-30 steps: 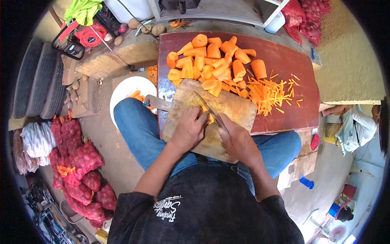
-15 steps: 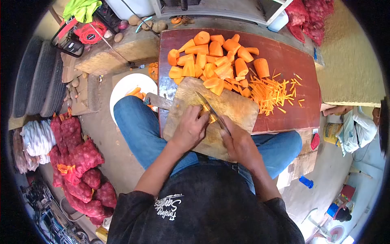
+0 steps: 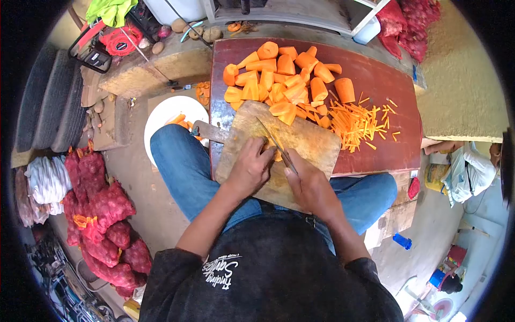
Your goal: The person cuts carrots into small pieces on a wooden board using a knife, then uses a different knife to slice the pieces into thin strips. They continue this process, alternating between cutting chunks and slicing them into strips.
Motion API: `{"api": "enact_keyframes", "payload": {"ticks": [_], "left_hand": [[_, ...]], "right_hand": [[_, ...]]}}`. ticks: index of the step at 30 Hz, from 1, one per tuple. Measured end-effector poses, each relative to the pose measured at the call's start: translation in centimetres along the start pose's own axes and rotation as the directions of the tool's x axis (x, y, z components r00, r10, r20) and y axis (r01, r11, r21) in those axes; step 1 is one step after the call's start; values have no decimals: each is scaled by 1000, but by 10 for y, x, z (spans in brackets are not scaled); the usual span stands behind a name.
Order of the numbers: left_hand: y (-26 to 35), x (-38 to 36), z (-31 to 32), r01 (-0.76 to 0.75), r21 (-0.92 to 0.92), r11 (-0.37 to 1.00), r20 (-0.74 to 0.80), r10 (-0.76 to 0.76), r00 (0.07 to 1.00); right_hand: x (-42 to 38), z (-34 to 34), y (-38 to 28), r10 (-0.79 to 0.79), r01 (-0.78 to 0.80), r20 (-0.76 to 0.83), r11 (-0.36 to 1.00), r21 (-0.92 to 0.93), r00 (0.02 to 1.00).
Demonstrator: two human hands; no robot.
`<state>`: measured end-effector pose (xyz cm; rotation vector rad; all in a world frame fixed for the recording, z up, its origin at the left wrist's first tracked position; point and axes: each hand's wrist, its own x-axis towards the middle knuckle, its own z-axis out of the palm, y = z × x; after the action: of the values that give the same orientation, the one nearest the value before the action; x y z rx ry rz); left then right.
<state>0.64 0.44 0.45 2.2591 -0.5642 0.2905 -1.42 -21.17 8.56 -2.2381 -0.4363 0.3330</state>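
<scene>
My right hand [image 3: 311, 185] is wrapped round the handle of a knife [image 3: 273, 138], whose blade points away from me over a worn wooden cutting board [image 3: 316, 145]. Beside the blade, the curled fingers of my left hand [image 3: 251, 165] press down on a piece of carrot [image 3: 278, 155], mostly hidden under the fingertips and blade. Past the board's far edge lies a heap of peeled carrot chunks [image 3: 287, 65]. Thin carrot sticks [image 3: 355, 123] are piled to the right of the board.
The board rests partly on a red-brown table [image 3: 381, 75] and partly over my lap. A white basin [image 3: 155, 121] with carrot pieces stands left of the table. Red net sacks [image 3: 102, 209] line the left floor. A person's arm [image 3: 444, 147] shows at far right.
The knife blade has shifted slightly left, closer to the fingers of my left hand, and my right hand has moved a little left with it. My left hand stays nearly in place.
</scene>
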Motion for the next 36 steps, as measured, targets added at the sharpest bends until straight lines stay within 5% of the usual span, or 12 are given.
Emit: {"api": "enact_keyframes", "payload": {"ticks": [8,11,17,23,29,36], "left_hand": [[-1,2,-4,-11,-33,999,-19,11,1000],[-2,2,-2,-36,1,999,-43,36,998],[0,4,-3,-12,-26,1000,-30,11,999],[2,4,-6,11,-9,1000,14,-11,1000],[-3,0,-7,19,-61,998,0,-19,1000],[1,-2,-7,25,31,999,-2,-25,1000]], "right_hand": [[-33,-15,-15,100,-100,53,995,-15,994],[-9,-1,-1,-33,32,-38,999,-16,999],[-23,-17,-27,90,-91,-9,996,-6,996],[10,8,0,-77,77,-75,997,-3,994],[-28,-16,-23,113,-113,7,993,22,994],[2,9,-4,6,-6,-18,1000,11,1000]]}}
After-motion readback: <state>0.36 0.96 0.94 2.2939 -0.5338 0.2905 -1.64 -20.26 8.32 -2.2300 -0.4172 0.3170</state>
